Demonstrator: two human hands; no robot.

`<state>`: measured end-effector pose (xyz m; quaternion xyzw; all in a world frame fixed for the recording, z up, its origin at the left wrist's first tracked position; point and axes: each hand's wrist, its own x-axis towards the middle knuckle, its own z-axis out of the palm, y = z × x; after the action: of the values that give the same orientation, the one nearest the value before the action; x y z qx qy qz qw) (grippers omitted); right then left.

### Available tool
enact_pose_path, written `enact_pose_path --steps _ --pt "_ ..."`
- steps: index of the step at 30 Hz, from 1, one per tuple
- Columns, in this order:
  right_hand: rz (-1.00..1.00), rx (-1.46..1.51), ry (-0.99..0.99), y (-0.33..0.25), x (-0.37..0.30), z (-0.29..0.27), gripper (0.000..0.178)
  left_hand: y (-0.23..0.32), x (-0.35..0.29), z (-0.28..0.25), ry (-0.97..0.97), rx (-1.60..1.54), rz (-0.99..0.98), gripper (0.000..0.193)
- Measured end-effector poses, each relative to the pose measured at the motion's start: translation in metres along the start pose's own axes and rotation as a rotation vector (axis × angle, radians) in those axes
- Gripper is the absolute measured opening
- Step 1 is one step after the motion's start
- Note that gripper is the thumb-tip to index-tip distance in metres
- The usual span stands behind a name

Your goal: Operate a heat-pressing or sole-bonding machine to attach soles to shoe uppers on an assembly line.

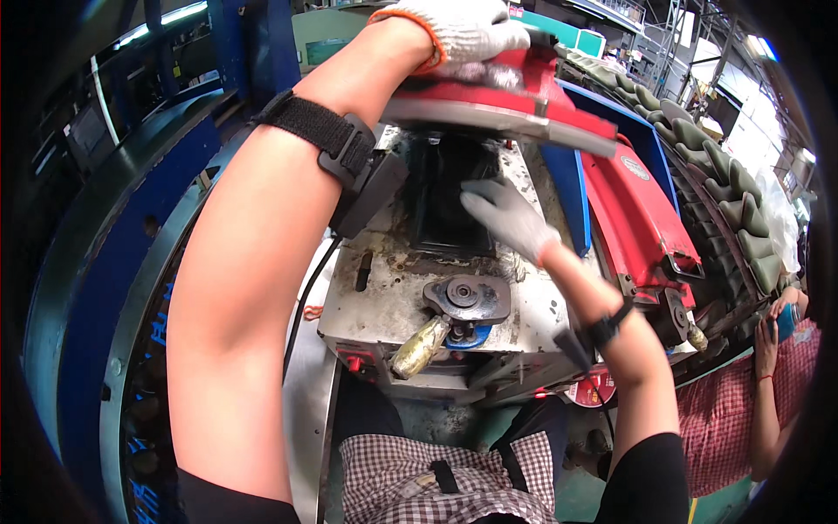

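My left hand (467,33), in a white knit glove with an orange cuff, grips the raised red hinged lid (546,87) of a press-like machine. The lid's pale front edge is smeared by motion. Below it a black rectangular plate (441,205) lies on the worn metal machine top (384,293). My right hand (511,218), gloved in white, is over the plate's right side with its fingers stretched out. It is slightly blurred; whether the fingertips touch the plate I cannot tell. Nearer to me is a dark metal clamp (467,297) with a worn yellowish handle (421,348).
A second red hinged press (637,214) stands to the right, beside a blue panel (566,196). Beyond it runs a rack of olive-grey shaped pieces (716,166). Blue metal framing (131,227) rises on the left. At the far right sits another person (742,402) in red checks.
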<state>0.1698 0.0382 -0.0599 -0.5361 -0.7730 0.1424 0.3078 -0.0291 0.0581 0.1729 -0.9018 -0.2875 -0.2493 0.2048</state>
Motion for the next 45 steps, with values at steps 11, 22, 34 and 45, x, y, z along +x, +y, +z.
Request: enact_pose_path --steps 11,22,34,45 --pt "0.339 1.151 -0.541 -0.075 -0.216 0.091 0.045 0.059 -0.055 0.065 -0.765 -0.729 -0.377 0.044" --pt "0.301 2.492 -0.585 -0.096 -0.185 0.115 0.055 0.094 -0.101 0.106 -0.539 -0.333 -0.225 0.049" --pt "0.191 1.236 0.012 -0.011 -0.262 -0.035 0.059 0.098 -0.120 0.114 -0.376 -0.397 -0.262 0.045" --pt "0.448 -0.827 0.609 0.166 -0.350 -0.206 0.035 0.100 -0.098 0.128 -0.258 -0.969 -0.554 0.022"
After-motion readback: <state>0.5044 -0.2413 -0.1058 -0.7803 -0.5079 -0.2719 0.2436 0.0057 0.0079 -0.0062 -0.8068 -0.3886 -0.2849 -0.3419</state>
